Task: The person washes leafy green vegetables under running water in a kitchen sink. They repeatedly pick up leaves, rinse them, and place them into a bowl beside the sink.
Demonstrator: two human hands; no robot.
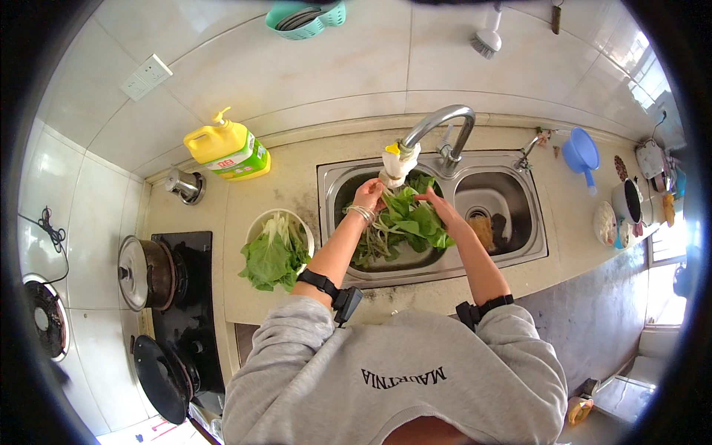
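My left hand (369, 196) pinches the pale stems of a bunch of leafy greens (414, 217) over the left basin (397, 268) of a steel double sink. Against the right side of the same bunch lies my right hand (444, 210), its fingers stretched along the leaves. Leaves hide part of that hand, so its grip is unclear. Just above the bunch is the faucet (464, 111), its spout end wrapped in white cloth (399, 165). More greens with thin stems (370, 245) lie in the left basin.
Left of the sink, leafy greens (273, 253) fill a white bowl (306, 231). Behind it stands a yellow detergent jug (231, 144). A lidded pot (147, 272) and a black pan (158, 378) sit on the stove (192, 334). The right basin (514, 192) holds a brownish item (481, 231); a blue ladle (580, 151) lies beyond.
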